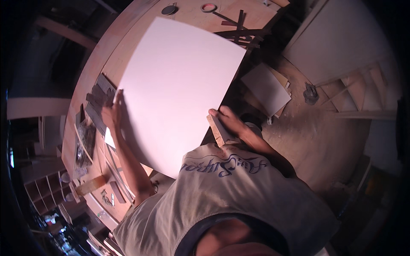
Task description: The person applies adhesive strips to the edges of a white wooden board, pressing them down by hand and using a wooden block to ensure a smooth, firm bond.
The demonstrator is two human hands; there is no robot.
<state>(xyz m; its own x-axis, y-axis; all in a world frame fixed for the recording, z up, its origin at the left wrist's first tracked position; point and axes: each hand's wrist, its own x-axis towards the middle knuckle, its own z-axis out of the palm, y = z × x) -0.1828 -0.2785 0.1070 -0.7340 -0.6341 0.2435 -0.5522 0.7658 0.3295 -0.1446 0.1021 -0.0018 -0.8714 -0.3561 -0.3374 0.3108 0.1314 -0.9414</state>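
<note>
A large white panel (179,85) lies tilted across the workbench in front of me, its near corner close to my shirt. My left hand (112,114) grips the panel's left edge, thumb up along the side. By the panel's lower right edge, my right hand (230,120) is closed around a small wooden block (217,130) with a pale, rough narrow face. The block sits right beside the panel edge; whether they touch I cannot tell. Part of my right hand's grip is hidden behind the block.
Dark strips (100,96) are piled left of the panel, and more dark strips (243,34) cross at the bench's far right. A tape roll (209,7) and a dark disc (169,9) lie at the back. Stacked boards (267,87) rest lower down, on the right.
</note>
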